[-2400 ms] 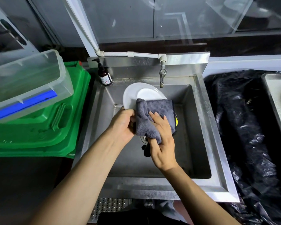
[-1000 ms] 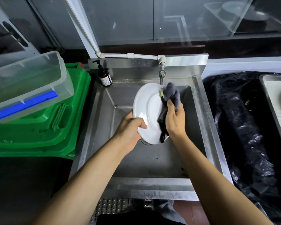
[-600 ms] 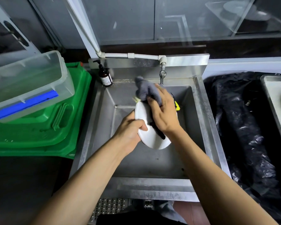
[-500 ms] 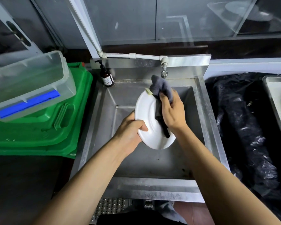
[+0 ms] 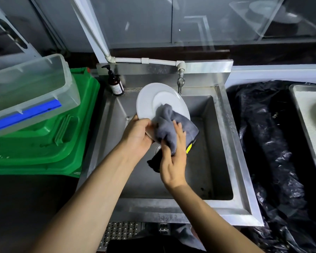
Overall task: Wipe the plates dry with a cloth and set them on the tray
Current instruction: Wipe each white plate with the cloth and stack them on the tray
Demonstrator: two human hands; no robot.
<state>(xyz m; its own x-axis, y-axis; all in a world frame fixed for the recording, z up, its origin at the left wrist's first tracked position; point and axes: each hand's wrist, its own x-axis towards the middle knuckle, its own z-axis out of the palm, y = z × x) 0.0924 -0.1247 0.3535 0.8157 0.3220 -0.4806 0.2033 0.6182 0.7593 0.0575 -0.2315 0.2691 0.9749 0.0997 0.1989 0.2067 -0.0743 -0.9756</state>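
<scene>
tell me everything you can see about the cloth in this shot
The cloth is a grey, plush, towel-like rag with a small yellow tag at its lower right edge. It is bunched and folded, not spread flat, and lies pressed against the lower part of the white plate, which is held tilted over the sink. The right hand holds it against the plate with fingers over the fabric. A dark corner hangs below the hand. The left hand grips the plate's edge right beside the cloth.
</scene>
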